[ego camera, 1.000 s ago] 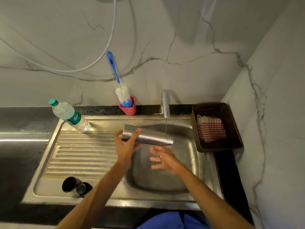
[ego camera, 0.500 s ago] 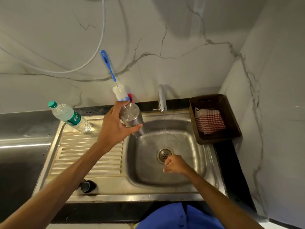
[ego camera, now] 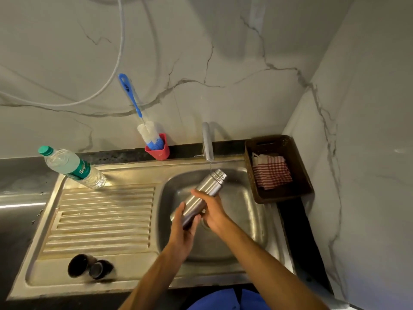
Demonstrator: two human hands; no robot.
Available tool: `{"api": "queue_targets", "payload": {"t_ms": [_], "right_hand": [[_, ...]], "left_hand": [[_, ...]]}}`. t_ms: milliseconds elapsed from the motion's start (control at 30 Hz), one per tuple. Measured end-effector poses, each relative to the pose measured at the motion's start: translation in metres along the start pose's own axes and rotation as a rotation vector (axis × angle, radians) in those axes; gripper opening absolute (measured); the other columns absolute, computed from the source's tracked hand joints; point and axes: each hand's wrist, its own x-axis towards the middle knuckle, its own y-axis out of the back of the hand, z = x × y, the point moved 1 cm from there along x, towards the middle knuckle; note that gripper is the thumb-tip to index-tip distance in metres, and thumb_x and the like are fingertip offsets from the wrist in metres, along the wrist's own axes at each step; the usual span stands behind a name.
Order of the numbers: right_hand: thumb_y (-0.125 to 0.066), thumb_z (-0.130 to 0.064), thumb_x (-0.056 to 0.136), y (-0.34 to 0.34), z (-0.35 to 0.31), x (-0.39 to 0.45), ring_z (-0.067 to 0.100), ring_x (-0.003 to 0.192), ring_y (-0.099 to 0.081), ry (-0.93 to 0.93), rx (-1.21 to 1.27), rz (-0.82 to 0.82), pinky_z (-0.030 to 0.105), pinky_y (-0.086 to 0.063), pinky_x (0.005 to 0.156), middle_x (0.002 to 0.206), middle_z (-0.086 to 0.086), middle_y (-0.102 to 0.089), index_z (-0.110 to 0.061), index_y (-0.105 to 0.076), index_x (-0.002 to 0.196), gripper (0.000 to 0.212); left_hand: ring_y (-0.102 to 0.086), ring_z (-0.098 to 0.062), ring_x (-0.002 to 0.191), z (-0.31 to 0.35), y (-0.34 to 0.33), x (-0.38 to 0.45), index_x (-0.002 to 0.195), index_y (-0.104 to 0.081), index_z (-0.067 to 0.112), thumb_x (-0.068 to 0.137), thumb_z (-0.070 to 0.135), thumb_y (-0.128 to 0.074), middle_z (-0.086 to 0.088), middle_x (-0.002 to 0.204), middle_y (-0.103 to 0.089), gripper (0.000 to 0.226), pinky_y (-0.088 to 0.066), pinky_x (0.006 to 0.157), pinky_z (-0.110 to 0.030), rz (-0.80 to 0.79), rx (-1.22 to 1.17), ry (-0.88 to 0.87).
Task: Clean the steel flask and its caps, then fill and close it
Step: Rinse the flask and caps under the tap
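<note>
Where half a second ago the left hand (ego camera: pixel 182 229) alone held the steel flask (ego camera: pixel 202 195) up by the brush and the right hand (ego camera: pixel 212 211) hung fisted over the drain, both hands now grip the flask over the sink basin (ego camera: pixel 250 204). Left fingers curl round its base, right fingers wrap its middle. It tilts with its threaded open mouth up and right, just under the tap (ego camera: pixel 207 142), whose thin stream falls beside the neck. Two dark caps (ego camera: pixel 89 266) lie touching on the near corner of the ribbed drainboard (ego camera: pixel 100 218). A plastic water bottle (ego camera: pixel 71 166) leans at the drainboard's far corner. A blue bottle brush (ego camera: pixel 143 121) stands in a red cup (ego camera: pixel 158 151) against the marble wall. A brown basket (ego camera: pixel 297 175) holding a checked cloth (ego camera: pixel 271 173) sits on the dark worktop (ego camera: pixel 20 175) right of the sink.
</note>
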Motion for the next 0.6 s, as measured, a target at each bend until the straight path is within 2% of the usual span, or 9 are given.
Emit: {"api": "queue_targets", "payload": {"t_ms": [100, 167, 200, 267, 300, 367, 400, 500, 600], "right_hand": [[-0.096, -0.028, 0.065, 0.003, -0.009, 0.003, 0.020, 0.086, -0.077, 0.041, -0.140, 0.166, 0.036, -0.063, 0.074, 0.100, 0.005, -0.078, -0.021, -0.067, 0.116, 0.059], [-0.097, -0.030, 0.060, 0.007, -0.009, 0.012, 0.011, 0.078, -0.075, 0.159, -0.417, 0.333, 0.025, -0.060, 0.067, 0.095, -0.003, -0.077, -0.025, -0.069, 0.110, 0.058], [-0.098, -0.029, 0.057, 0.008, -0.009, 0.016, 0.009, 0.079, -0.074, 0.229, -0.546, 0.360, 0.022, -0.059, 0.067, 0.097, -0.004, -0.077, -0.027, -0.068, 0.109, 0.060], [-0.097, -0.029, 0.054, 0.011, -0.009, 0.024, 0.007, 0.081, -0.072, 0.338, -0.745, 0.376, 0.022, -0.060, 0.071, 0.100, -0.006, -0.075, -0.027, -0.067, 0.111, 0.065], [-0.097, -0.029, 0.054, 0.012, -0.012, 0.025, 0.008, 0.082, -0.071, 0.371, -0.801, 0.387, 0.024, -0.060, 0.074, 0.100, -0.007, -0.074, -0.027, -0.066, 0.113, 0.066], [-0.097, -0.031, 0.055, 0.013, -0.018, 0.029, 0.011, 0.083, -0.070, 0.393, -0.853, 0.405, 0.025, -0.058, 0.076, 0.098, -0.009, -0.073, -0.025, -0.066, 0.114, 0.066], [-0.097, -0.033, 0.056, 0.012, -0.023, 0.031, 0.012, 0.083, -0.070, 0.365, -0.853, 0.400, 0.024, -0.057, 0.077, 0.097, -0.009, -0.072, -0.025, -0.066, 0.114, 0.066], [-0.095, -0.043, 0.054, 0.006, -0.032, 0.040, 0.011, 0.084, -0.072, 0.245, -0.794, 0.376, 0.026, -0.061, 0.076, 0.105, -0.005, -0.076, -0.023, -0.068, 0.118, 0.072], [-0.096, -0.035, 0.062, 0.001, -0.036, 0.040, 0.012, 0.090, -0.068, 0.216, -0.753, 0.284, 0.024, -0.056, 0.077, 0.111, -0.005, -0.070, -0.025, -0.059, 0.128, 0.077]], "left_hand": [[-0.076, -0.028, 0.102, -0.019, -0.008, 0.012, 0.124, -0.068, 0.003, 0.098, 0.034, -0.072, -0.020, 0.112, -0.077, 0.041, -0.063, 0.093, -0.038, -0.010, 0.012, 0.080], [-0.071, -0.031, 0.090, -0.026, -0.001, 0.030, 0.122, -0.064, 0.005, 0.101, 0.043, -0.065, -0.021, 0.106, -0.072, 0.044, -0.060, 0.082, -0.044, 0.114, 0.185, 0.158], [-0.068, -0.034, 0.093, -0.027, 0.003, 0.036, 0.126, -0.060, 0.009, 0.102, 0.047, -0.062, -0.021, 0.114, -0.067, 0.045, -0.058, 0.077, -0.045, 0.200, 0.304, 0.188], [-0.065, -0.039, 0.107, -0.022, 0.011, 0.046, 0.138, -0.055, 0.019, 0.101, 0.052, -0.061, -0.021, 0.129, -0.059, 0.049, -0.054, 0.078, -0.047, 0.348, 0.459, 0.196], [-0.064, -0.037, 0.105, -0.017, 0.012, 0.048, 0.141, -0.055, 0.020, 0.101, 0.050, -0.060, -0.020, 0.125, -0.059, 0.050, -0.052, 0.080, -0.047, 0.380, 0.486, 0.171], [-0.060, -0.029, 0.085, -0.006, 0.010, 0.050, 0.142, -0.057, 0.016, 0.105, 0.043, -0.055, -0.017, 0.111, -0.061, 0.046, -0.051, 0.077, -0.042, 0.362, 0.483, 0.117], [-0.060, -0.028, 0.083, -0.002, 0.009, 0.050, 0.143, -0.056, 0.014, 0.106, 0.041, -0.053, -0.016, 0.113, -0.062, 0.046, -0.051, 0.077, -0.041, 0.338, 0.477, 0.101], [-0.064, -0.032, 0.108, 0.009, 0.008, 0.051, 0.150, -0.050, 0.012, 0.110, 0.039, -0.050, -0.014, 0.127, -0.063, 0.049, -0.053, 0.092, -0.045, 0.276, 0.504, 0.068], [-0.063, -0.033, 0.119, 0.016, 0.008, 0.051, 0.151, -0.052, 0.014, 0.110, 0.039, -0.050, -0.011, 0.131, -0.065, 0.048, -0.053, 0.097, -0.046, 0.255, 0.575, 0.035]]}}
